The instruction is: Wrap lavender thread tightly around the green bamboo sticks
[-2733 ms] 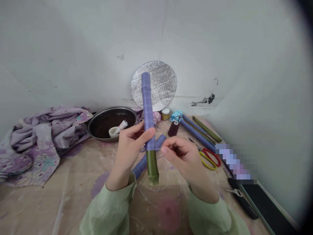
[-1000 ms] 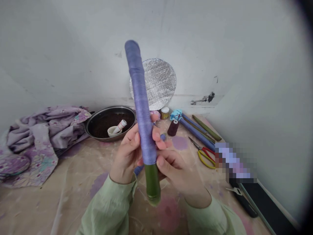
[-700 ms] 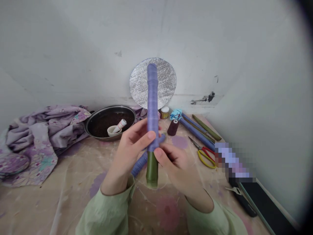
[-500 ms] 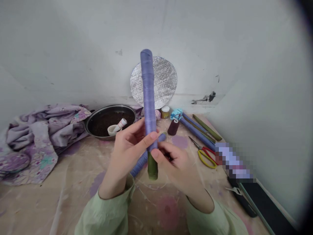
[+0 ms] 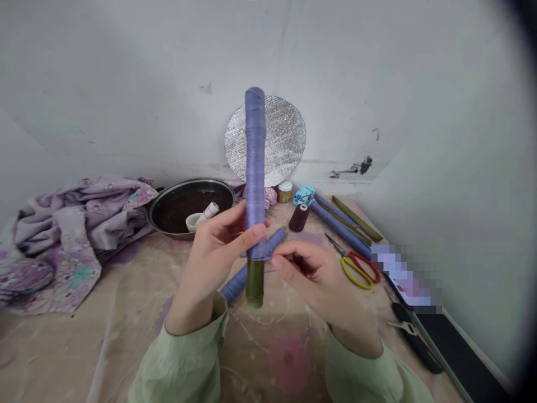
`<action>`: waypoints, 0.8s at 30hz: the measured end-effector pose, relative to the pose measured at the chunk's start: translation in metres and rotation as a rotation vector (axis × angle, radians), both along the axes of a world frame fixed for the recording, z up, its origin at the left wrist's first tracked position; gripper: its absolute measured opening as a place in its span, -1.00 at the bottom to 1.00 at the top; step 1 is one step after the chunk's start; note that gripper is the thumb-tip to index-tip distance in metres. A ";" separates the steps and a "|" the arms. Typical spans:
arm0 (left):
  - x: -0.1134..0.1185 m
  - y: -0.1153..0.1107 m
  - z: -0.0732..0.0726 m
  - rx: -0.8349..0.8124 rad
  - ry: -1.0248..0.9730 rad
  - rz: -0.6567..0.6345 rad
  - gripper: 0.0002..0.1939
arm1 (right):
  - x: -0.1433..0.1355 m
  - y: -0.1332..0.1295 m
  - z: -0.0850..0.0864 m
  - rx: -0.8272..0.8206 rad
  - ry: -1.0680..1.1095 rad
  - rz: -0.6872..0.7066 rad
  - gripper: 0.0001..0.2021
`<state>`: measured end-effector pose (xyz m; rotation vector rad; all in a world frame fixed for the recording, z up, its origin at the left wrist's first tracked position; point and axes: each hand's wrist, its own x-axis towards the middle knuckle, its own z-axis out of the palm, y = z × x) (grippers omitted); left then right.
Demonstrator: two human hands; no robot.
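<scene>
My left hand (image 5: 210,257) is closed round a green bamboo stick (image 5: 255,282), held upright over the table. Purple thread (image 5: 255,168) is wound tightly over most of the stick, leaving its lower end bare. At the lower edge of the winding, my right hand (image 5: 321,282) pinches the loose end of thread, just to the right of the stick. Behind both hands, another purple-wound stick (image 5: 235,285) lies slantwise on the table, partly hidden.
Scissors (image 5: 358,268), a dark thread cone (image 5: 299,218) and bamboo sticks (image 5: 356,218) lie to the right. A knife-like black tool (image 5: 419,347) is nearer. At left are a soil-filled pan (image 5: 157,215) and floral cloth (image 5: 62,240). A silver disc (image 5: 285,140) leans on the wall.
My right hand has moved right, away from the stick, drawing the thread out. The stick has become more upright, its lower end shifting slightly left.
</scene>
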<state>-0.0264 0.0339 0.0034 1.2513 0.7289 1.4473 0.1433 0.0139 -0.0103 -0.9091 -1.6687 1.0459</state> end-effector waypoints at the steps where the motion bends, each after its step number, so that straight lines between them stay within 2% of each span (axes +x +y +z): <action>1: 0.000 0.000 0.000 0.004 0.004 -0.009 -0.87 | 0.000 0.000 0.000 0.006 0.014 -0.006 -0.85; 14: -0.001 0.002 0.000 -0.015 0.009 -0.045 -0.84 | -0.003 0.000 -0.004 0.040 0.107 -0.062 -0.87; 20: 0.000 0.005 -0.003 0.009 0.054 0.085 -0.82 | -0.003 0.001 -0.005 0.060 0.100 -0.142 -0.85; 24: -0.002 0.007 -0.004 -0.022 0.037 0.025 -0.83 | -0.005 0.002 -0.006 0.076 0.105 -0.138 -0.85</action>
